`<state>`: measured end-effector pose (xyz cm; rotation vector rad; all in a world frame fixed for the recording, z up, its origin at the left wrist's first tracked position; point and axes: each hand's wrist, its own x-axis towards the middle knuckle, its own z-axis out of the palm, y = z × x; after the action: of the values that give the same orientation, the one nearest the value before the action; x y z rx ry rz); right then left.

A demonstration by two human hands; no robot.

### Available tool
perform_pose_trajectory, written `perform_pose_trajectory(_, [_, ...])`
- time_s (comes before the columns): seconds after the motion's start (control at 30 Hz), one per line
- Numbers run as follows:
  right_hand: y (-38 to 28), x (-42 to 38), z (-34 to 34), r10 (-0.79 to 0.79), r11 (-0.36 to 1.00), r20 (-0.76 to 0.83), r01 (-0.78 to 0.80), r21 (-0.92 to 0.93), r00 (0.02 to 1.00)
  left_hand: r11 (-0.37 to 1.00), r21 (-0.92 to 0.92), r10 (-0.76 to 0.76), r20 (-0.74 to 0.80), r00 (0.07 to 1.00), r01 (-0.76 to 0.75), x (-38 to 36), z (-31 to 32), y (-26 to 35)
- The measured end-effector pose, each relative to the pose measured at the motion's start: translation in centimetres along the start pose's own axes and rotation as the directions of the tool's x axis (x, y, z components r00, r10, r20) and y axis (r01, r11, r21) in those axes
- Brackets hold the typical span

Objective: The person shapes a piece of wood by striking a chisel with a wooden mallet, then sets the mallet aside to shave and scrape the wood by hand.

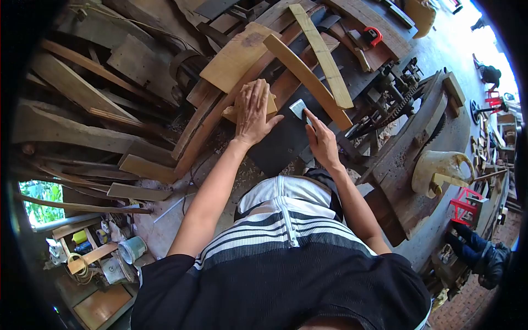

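Observation:
My left hand [254,113] lies flat over a small block of light wood [271,105], fingers together and thumb stretched out to the side. The block sits by a long reddish-brown board, and the hand hides most of it. To the right, my right hand [323,144] hovers over a dark flat surface [280,146], index finger extended and thumb apart. Its index fingertip is at the edge of a small pale metal piece [297,108], touching it or very near. The exact kind of metal piece cannot be made out.
Beyond my hands lie a curved wooden piece [305,77], a straight wooden strip [324,58] and a broad plank [242,58]. A red tape measure [373,37] is farther back. Machinery and a plastic jug [440,170] stand at right. Stacked timber fills the left; a person [478,253] is lower right.

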<state>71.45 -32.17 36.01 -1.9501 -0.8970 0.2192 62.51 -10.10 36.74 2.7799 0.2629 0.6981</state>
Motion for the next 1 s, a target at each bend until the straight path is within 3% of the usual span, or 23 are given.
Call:
perform_pose_trajectory(0.1, [0.0,0.7,0.4,-0.001,1.000,0.008,0.000,0.030,1.000,0.992,-0.106,-0.073,0.019,0.997,0.074,0.3,0.4,-0.6])
perform_pose_trajectory(0.13, [-0.1,0.9,0.3,0.049,0.997,0.082,-0.054,0.059,0.995,0.992,-0.106,-0.070,0.026,0.997,0.073,0.6,0.6,-1.1])
perform_pose_trajectory(0.2, [-0.3,1.3,0.5,0.104,0.990,0.156,-0.118,0.083,0.982,0.978,-0.104,-0.187,-0.077,0.979,0.179,1.5,1.2,-2.7])
perform_pose_trajectory(0.3, [-0.6,2.5,1.8,-0.002,0.996,0.093,-0.006,0.084,0.996,0.963,0.013,-0.269,-0.004,0.963,0.269,2.3,2.7,-4.7])
perform_pose_trajectory(0.33, [-0.7,2.9,2.1,-0.013,0.999,0.120,0.007,0.052,0.993,0.921,-0.171,-0.358,-0.012,0.934,0.351,2.3,3.5,-4.9])
perform_pose_trajectory(0.37, [-1.0,3.2,2.4,-0.023,1.000,0.147,0.021,0.020,0.989,0.919,-0.171,-0.361,-0.012,0.932,0.354,2.5,3.8,-4.4])
perform_pose_trajectory(0.43, [-1.8,3.1,2.9,-0.006,1.000,0.166,0.010,-0.021,0.986,0.867,-0.016,-0.497,-0.087,0.863,0.498,2.6,4.3,-3.5])
perform_pose_trajectory(0.6, [-3.0,4.5,3.6,0.076,0.997,0.155,-0.070,-0.043,0.985,0.841,0.011,-0.538,-0.088,0.839,0.540,2.6,4.1,-3.0])
perform_pose_trajectory(0.73, [-2.5,8.0,5.9,-0.046,0.998,0.045,0.048,-0.038,0.998,0.836,0.043,-0.542,-0.095,0.835,0.547,2.6,4.0,-2.9])
perform_pose_trajectory(0.87, [-2.9,6.6,4.9,-0.066,0.997,0.081,0.070,-0.037,0.995,0.829,0.021,-0.554,-0.113,0.825,0.559,2.8,4.1,-2.9])
perform_pose_trajectory(0.93, [-2.7,5.0,3.8,0.010,0.995,0.180,0.009,-0.103,0.984,0.821,0.001,-0.566,-0.122,0.815,0.570,2.8,4.0,-2.7])
perform_pose_trajectory(1.0, [-3.2,5.5,3.7,0.019,0.994,0.185,0.002,-0.111,0.983,0.810,0.013,-0.581,-0.120,0.805,0.587,2.6,4.2,-2.8])
